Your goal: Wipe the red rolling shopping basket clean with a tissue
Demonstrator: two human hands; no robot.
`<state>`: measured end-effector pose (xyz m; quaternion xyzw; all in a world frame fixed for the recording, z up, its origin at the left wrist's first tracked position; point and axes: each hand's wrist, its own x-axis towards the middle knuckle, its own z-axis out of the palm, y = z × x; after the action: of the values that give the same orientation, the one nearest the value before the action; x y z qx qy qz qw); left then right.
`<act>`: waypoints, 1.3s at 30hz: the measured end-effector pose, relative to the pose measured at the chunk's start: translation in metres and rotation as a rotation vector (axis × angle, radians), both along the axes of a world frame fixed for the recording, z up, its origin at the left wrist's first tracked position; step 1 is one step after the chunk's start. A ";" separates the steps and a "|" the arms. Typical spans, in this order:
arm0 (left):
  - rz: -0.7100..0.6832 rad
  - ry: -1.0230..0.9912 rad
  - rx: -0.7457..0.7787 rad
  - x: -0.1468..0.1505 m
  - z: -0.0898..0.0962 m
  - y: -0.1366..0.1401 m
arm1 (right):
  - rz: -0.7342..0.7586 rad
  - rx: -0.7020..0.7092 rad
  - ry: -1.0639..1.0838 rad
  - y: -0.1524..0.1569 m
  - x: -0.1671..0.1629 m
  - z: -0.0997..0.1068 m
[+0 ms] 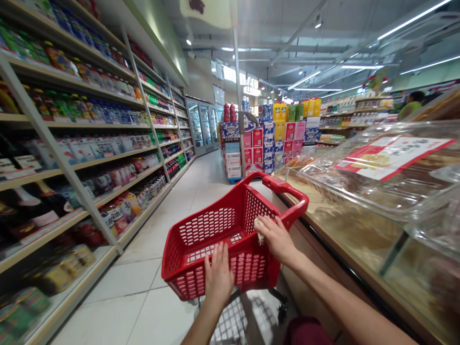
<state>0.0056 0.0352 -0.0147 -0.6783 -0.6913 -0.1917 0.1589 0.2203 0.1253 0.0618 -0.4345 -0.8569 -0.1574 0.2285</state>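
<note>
My right hand [278, 239] is closed on a crumpled whitish cloth [258, 225], whose loose end hangs below my fingers. I have it at the near side of a red shopping cart [201, 239], close to the handle end. My left hand [218, 278] grasps nothing; it lies flat along the same near side, with the fingers straight and reaching up over the rim.

The cart stands in front of me, its perforated basket holding no goods, its red handle [293, 191] just beyond my right hand. Below the basket I see a dark wheel [282, 311], and dark red clothing [307, 331] shows at the bottom edge. Pale tiles [132, 287] cover the floor.

Just to the right of the cart runs a tan worktop [323, 220] with glass panels, and clear plastic packs [391, 158] sit there, the nearest with a red and white label. On my left, tall shelves [111, 124] carry rows of bottles, cans and packs. Beyond the cart, stacked cartons [257, 139] bear yellow and green bottles [298, 110]. Glass-fronted fridges [204, 122] line the far end, and at far right a person [410, 109] is partly visible.
</note>
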 end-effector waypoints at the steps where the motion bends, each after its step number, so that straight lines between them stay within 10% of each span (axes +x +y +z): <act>1: -0.004 0.000 -0.010 0.000 0.002 -0.001 | 0.045 -0.022 -0.025 -0.003 -0.006 -0.002; 7: -0.020 -0.021 -0.034 0.003 0.006 -0.004 | -0.181 -0.012 0.007 0.008 0.002 0.015; 19: -0.056 0.009 -0.004 -0.001 -0.001 -0.003 | 0.097 -0.074 -0.189 0.034 0.045 0.032; 22: -0.054 0.005 -0.004 0.001 0.000 -0.003 | -0.082 0.019 -0.084 0.047 0.071 0.042; 25: -0.034 -0.008 -0.011 0.003 0.000 -0.003 | -0.309 0.163 0.094 0.042 0.077 0.031; 31: -0.045 -0.020 -0.036 0.002 0.000 -0.003 | 0.044 0.186 -0.022 0.006 0.029 -0.004; 36: -0.040 -0.019 -0.092 0.005 0.004 -0.006 | -0.267 0.244 0.139 0.018 0.037 0.007; 39: -0.020 -0.023 -0.118 0.007 0.007 -0.006 | -0.148 0.242 0.117 0.010 0.025 -0.005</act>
<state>0.0129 0.0288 -0.0082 -0.6910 -0.6965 -0.1600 0.1088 0.2448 0.1350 0.0563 -0.4742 -0.7824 -0.2503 0.3166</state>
